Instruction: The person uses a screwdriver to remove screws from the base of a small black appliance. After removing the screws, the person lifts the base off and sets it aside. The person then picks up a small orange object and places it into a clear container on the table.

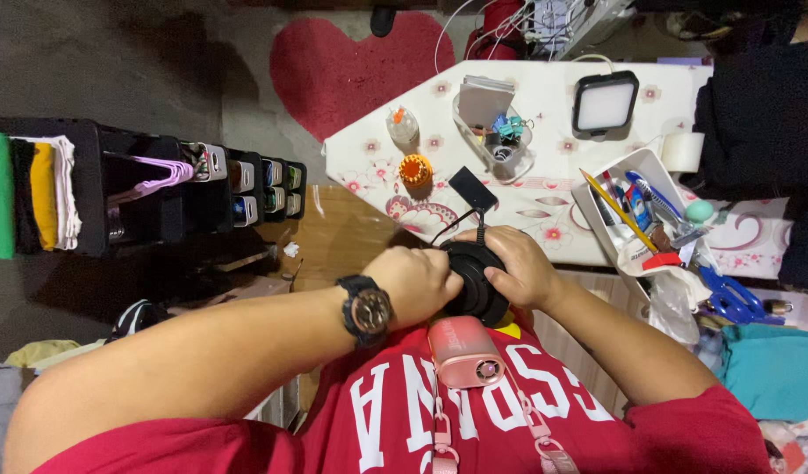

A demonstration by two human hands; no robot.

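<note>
Both hands are wrapped around a round black device point(476, 279) held close to the chest. The left hand point(417, 281) is curled over its left side, fingers pressed together, with a black wristwatch point(366, 309) on that wrist. The right hand point(520, 263) clamps the right side, fingers bent onto the top edge. A black cable with a small flat black box point(473, 188) runs up from between the hands. Just beyond them sits a floral table point(553, 114) with an orange ridged cap point(415, 168), a clear container of clips point(496, 132) and a small square light panel point(605, 104). To the right of the right hand, a white bin of pens point(636, 206). A pink camera point(463, 353) hangs right under the hands.
</note>
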